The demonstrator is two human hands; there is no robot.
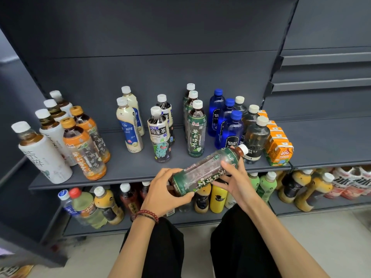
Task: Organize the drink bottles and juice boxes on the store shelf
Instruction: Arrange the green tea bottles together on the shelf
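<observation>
Head view, shelf at knee height. The lower shelf [190, 219] was largely hidden: the edge of the upper shelf [130, 173] cut off the tops of its bottles, and my hands covered those in the middle. In every row on the upper shelf the front bottle masked the labels behind it. The juice boxes [279, 151] at the far right showed only one full face; the rest were orange tops behind it. A printed item at the bottom-left corner was cut off and unreadable.

Both hands were grasping one green tea bottle [204, 171], held tilted above the shelf's front edge, white cap up and to the right. My left hand [162, 189], with a beaded bracelet [146, 214] at the wrist, curled round its base; my right hand [234, 177] wrapped the shoulder below the neck. Dark liquid showed at the neck.

Standing on the upper shelf, left to right: white-sleeved bottles [44, 155] with brown liquid at the neck, orange-label bottles [84, 149] of dark tea, cream milk-tea bottles [130, 127], oolong bottles [159, 137], matching green bottles [196, 133], blue soda bottles [230, 129] and dark soda bottles [256, 137].
</observation>
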